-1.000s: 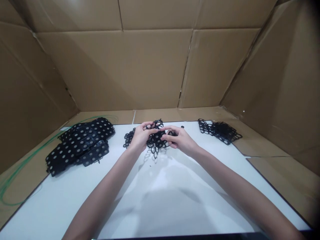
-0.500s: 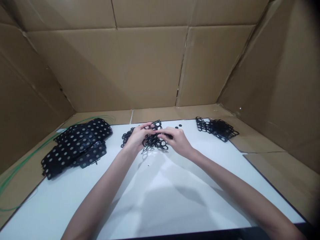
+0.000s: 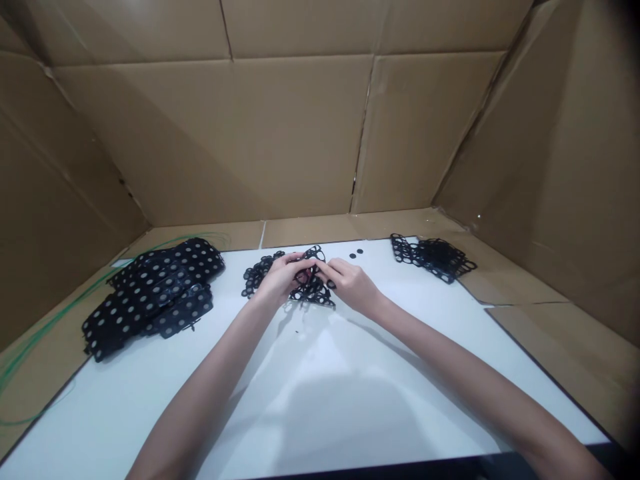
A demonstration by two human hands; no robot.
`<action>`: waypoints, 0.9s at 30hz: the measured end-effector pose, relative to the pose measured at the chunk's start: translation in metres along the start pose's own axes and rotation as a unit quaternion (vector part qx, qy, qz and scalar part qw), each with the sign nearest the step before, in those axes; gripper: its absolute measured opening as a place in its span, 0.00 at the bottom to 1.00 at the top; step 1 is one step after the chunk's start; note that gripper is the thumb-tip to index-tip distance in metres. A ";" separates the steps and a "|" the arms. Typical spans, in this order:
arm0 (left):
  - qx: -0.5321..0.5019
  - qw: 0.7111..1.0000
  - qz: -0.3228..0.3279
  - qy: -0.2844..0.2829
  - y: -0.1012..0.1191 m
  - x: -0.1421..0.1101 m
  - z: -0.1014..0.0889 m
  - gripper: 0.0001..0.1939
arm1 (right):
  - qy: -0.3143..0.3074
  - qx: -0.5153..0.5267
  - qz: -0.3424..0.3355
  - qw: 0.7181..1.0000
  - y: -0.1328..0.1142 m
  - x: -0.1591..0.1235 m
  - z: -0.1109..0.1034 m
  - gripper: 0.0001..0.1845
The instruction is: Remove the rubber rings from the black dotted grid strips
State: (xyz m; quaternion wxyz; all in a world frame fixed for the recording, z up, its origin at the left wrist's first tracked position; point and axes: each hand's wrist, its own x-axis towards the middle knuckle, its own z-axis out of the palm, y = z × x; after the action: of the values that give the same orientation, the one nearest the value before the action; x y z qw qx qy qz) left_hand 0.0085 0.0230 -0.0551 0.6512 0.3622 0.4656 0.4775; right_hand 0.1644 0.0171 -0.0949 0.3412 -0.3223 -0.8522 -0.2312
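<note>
My left hand (image 3: 281,279) is closed on a black sheet full of round holes (image 3: 315,295), which hangs crumpled beneath the fingers just above the white tabletop (image 3: 345,373). From the other side my right hand (image 3: 353,285) pinches the same perforated sheet, its thumb and finger meeting my left fingertips. A small black ring (image 3: 331,285) shows at the right fingers. Behind and left of my left hand lies a heap of black rings (image 3: 255,275), partly covered by that hand.
Black sheets with pale dots (image 3: 155,287) are piled on the left. Open black lattice sheets (image 3: 443,259) lie at the far right. Two small black discs (image 3: 357,253) rest behind my right hand. Green strands (image 3: 55,319) run along the left edge. Cardboard walls (image 3: 300,140) surround the table.
My right hand has turned a little and its fingers are drawn closer to my left fingertips. The perforated sheet has shifted and folded between the hands, and more of the ring heap shows.
</note>
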 end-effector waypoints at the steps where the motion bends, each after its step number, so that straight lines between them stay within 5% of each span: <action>1: 0.018 1.000 -0.003 -0.008 0.000 0.001 -0.002 0.14 | -0.004 0.014 0.012 1.000 0.001 0.000 0.002 0.15; 9: 0.072 0.996 0.056 0.009 -0.003 0.005 -0.005 0.18 | -0.004 0.061 0.012 0.998 0.002 -0.006 0.007 0.15; 27: 0.017 0.995 0.048 0.087 -0.023 0.019 -0.009 0.18 | 0.021 0.128 0.053 0.990 -0.006 -0.008 0.010 0.09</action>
State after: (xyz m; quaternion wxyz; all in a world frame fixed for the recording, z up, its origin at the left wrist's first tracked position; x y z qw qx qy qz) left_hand 0.0087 0.0345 -0.0839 0.5783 0.3518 0.5110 0.5299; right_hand 0.1604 0.0164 -0.1082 0.4088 -0.3154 -0.8495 -0.1086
